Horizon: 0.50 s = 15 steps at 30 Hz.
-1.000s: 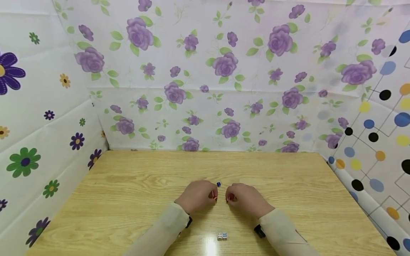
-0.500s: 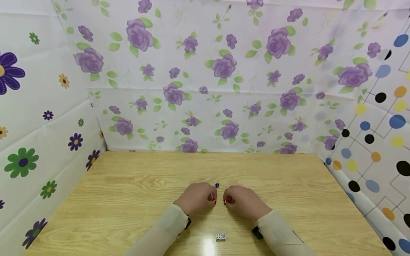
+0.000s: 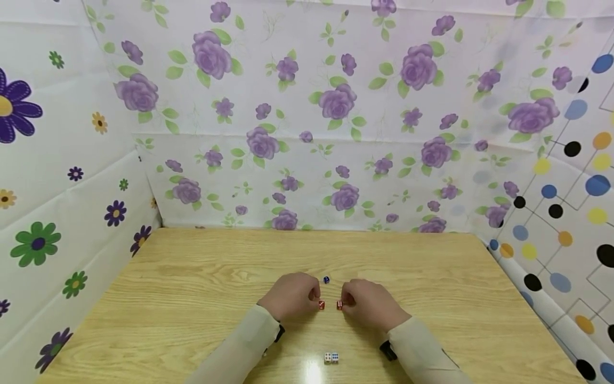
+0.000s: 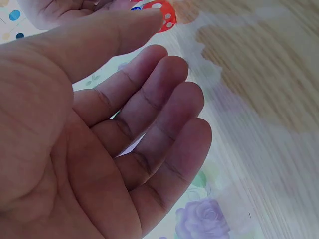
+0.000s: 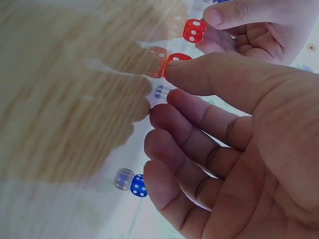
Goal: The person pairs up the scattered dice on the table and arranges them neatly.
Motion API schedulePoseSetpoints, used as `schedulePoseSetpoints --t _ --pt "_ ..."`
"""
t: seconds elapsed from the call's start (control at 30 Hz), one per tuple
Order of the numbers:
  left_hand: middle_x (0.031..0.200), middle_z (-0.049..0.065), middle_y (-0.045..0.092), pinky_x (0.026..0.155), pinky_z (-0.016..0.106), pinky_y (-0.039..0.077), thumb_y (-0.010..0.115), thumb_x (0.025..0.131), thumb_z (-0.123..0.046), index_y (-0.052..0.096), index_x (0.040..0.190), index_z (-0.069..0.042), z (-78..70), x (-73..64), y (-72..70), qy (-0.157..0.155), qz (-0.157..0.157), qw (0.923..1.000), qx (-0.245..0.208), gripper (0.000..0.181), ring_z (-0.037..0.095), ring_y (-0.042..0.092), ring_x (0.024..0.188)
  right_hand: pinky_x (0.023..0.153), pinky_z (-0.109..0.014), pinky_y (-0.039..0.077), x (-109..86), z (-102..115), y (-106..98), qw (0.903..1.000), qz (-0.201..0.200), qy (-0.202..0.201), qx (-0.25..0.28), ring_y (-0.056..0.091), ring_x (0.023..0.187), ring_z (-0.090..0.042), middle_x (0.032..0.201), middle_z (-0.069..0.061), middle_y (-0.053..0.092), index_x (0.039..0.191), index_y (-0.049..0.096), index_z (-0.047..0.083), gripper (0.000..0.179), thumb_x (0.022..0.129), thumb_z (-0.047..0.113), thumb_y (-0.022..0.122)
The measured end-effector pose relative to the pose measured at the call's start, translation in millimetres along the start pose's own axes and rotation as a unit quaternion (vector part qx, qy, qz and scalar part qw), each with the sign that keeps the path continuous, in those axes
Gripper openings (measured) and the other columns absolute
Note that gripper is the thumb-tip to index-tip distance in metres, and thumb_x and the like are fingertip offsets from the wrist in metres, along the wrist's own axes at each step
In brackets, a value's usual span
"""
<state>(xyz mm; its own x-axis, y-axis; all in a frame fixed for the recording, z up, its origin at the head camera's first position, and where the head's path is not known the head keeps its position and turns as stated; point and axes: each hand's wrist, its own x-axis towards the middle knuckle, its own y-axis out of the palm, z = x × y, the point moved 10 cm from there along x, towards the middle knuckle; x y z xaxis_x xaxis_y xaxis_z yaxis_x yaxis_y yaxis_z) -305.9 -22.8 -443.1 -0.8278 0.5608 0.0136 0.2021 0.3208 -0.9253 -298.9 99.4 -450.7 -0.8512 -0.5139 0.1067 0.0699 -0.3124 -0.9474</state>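
Two red dice with white pips rest on the table between the hands. My left hand [image 3: 291, 294] has its thumb at the left red die [image 3: 321, 305], its other fingers loosely bent and apart from the thumb. The right red die [image 3: 339, 305] sits at the thumb tip of my right hand [image 3: 373, 304]; in the right wrist view that thumb partly covers the same die [image 5: 178, 57], with the index finger clear of it. A narrow gap separates both dice. Behind them lies a blue die [image 3: 326, 280].
Two white dice with coloured pips, a left one [image 3: 328, 358] and a right one [image 3: 334, 358], stand side by side near the front of the wooden table [image 3: 230, 256]. Patterned cloth [image 3: 307, 160] walls in the back and both sides.
Both hands have lowered the red dice from a pinch onto the table, and the fingers have loosened. The right hand has drawn slightly to the right. The blue and white dice have stayed put.
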Motion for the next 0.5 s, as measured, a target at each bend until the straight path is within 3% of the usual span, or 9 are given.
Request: schedulePoseSetpoints --t 0.5 --pt "0.079 -0.015 0.065 0.068 0.025 0.05 0.083 0.089 -0.026 0.075 0.086 -0.022 -2.8 2.7 5.6 0.011 0.001 0.9998 0.019 0.01 0.001 0.055 0.069 0.063 -0.027 0.047 -2.5 7.8 -0.7 0.9999 0.001 -0.006 0.01 0.05 0.068 -0.002 0.078 0.012 0.059 0.085 0.071 0.021 0.013 0.091 0.013 0.079"
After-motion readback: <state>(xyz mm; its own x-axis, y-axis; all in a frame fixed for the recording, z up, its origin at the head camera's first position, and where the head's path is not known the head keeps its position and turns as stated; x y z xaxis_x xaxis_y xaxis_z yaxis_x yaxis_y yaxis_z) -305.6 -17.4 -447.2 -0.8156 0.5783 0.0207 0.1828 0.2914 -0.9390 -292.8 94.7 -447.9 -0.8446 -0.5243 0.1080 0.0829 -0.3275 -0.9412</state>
